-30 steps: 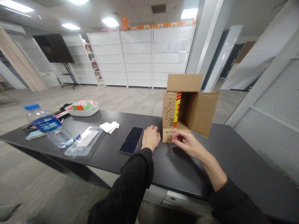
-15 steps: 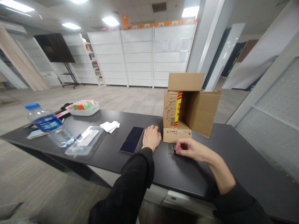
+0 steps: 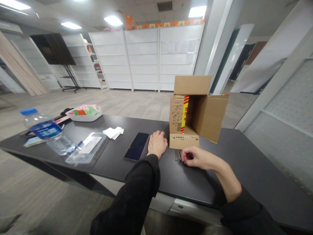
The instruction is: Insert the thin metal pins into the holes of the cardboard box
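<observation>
My left hand [image 3: 157, 143] lies palm down on the dark table, fingers out and slightly bent, between a smartphone [image 3: 137, 146] and an open cardboard box [image 3: 178, 112]. Thin metal rods [image 3: 177, 155], like nails or long screws, lie side by side just before the box's front flap [image 3: 184, 141]. At the right end of this row, my right hand [image 3: 195, 157] touches the table with thumb and index finger pinched together. Whatever lies between those fingertips is hidden. Small holes or metal dots show in the flap and the box's left side.
Left of the phone are folded white tissue [image 3: 113, 133], a clear plastic case [image 3: 86, 148] and a tilted water bottle [image 3: 49, 132]. A white basket [image 3: 84, 115] holds colourful items farther back. The box's side flap [image 3: 211, 117] sticks out to the right.
The whole view has shifted slightly, moving the scene a little left. Both hands stay in nearly the same places, the right still pinched beside the metal rods.
</observation>
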### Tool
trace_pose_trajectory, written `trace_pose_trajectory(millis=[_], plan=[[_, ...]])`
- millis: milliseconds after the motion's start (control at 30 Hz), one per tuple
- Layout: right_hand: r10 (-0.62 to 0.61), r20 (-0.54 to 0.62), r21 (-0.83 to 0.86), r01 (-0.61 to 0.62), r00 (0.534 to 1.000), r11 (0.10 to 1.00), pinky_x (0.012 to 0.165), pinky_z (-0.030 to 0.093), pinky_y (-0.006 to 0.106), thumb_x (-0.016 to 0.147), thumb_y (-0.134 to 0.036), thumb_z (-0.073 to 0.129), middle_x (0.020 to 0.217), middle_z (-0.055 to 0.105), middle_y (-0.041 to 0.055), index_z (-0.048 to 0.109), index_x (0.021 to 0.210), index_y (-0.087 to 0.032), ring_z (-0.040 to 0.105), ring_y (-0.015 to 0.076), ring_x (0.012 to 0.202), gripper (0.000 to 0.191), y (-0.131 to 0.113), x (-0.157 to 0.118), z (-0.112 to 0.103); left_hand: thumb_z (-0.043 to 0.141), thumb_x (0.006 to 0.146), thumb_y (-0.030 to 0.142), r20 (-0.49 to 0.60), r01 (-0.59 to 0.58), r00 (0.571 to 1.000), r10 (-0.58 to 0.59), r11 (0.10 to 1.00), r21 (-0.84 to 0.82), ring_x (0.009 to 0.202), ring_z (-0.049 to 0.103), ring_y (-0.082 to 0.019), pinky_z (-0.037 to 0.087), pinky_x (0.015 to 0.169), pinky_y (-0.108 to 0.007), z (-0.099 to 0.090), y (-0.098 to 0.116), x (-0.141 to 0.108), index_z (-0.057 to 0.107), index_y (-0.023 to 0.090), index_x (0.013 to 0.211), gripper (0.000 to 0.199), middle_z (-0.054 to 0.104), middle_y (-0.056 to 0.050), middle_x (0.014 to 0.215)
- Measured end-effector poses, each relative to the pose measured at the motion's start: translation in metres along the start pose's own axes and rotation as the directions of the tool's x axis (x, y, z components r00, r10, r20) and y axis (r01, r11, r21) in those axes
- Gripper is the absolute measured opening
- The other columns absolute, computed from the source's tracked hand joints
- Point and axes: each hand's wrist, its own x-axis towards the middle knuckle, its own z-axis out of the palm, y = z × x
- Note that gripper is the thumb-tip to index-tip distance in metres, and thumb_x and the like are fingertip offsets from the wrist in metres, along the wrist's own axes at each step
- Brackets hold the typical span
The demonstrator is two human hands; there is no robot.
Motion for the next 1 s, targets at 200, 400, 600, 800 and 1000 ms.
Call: trace_pose_trajectory(millis=[200,400,600,800,1000], plan=[[0.013,0.013,0.019,-0.013,1.000,1.000,0.059,0.038,0.023,0.067,-0.014,0.054,0.070,0.060,-0.0006,0.061,0.076,-0.016,0.050,0.0121,0.064,0.012,-0.0007,0.0007,0.0011,0.044,0.089,0.019,0.001,0.005,1.000,-0.005,1.000,0.000,0.107,0.055,-0.022,0.041,0.093,-0.035,-0.0003,0.0000,0.0000,0.063,0.021,0.105,0.025,0.063,-0.008,0.109],[0.000,0.007,0.018,-0.001,1.000,1.000,0.059,0.038,0.023,0.068,-0.014,0.055,0.071,0.060,-0.0004,0.061,0.077,-0.016,0.050,0.0120,0.064,0.011,-0.0008,0.0012,0.0018,0.044,0.089,0.019,-0.002,0.003,1.000,-0.003,1.000,0.001,0.107,0.054,-0.023,0.041,0.094,-0.036,0.0000,0.0001,-0.0001,0.063,0.021,0.105,0.026,0.062,-0.008,0.109],[0.001,-0.003,-0.007,-0.001,1.000,1.000,0.058,0.036,0.023,0.067,-0.013,0.055,0.070,0.059,-0.0014,0.059,0.077,-0.017,0.050,0.0117,0.063,0.012,0.0011,0.0028,0.0032,0.044,0.088,0.019,-0.018,-0.006,1.000,0.006,1.000,-0.001,0.106,0.055,-0.022,0.041,0.093,-0.035,0.0010,-0.0005,-0.0002,0.063,0.021,0.104,0.025,0.063,-0.008,0.108],[0.013,-0.001,-0.005,-0.013,1.000,1.000,0.059,0.036,0.023,0.068,-0.011,0.054,0.070,0.057,-0.0017,0.058,0.077,-0.017,0.048,0.0113,0.063,0.012,-0.0002,0.0033,0.0038,0.044,0.088,0.018,-0.014,0.000,1.000,0.000,1.000,0.002,0.106,0.055,-0.022,0.041,0.093,-0.035,0.0021,-0.0007,0.0006,0.063,0.021,0.104,0.025,0.063,-0.008,0.108],[0.002,-0.012,-0.013,-0.002,1.000,1.000,0.059,0.036,0.022,0.068,-0.010,0.054,0.070,0.057,-0.0019,0.056,0.075,-0.018,0.048,0.0112,0.063,0.011,0.0009,0.0044,0.0043,0.044,0.088,0.018,-0.008,0.000,1.000,0.000,1.000,0.002,0.106,0.055,-0.022,0.042,0.093,-0.035,0.0012,-0.0006,0.0009,0.063,0.021,0.105,0.025,0.063,-0.008,0.108]])
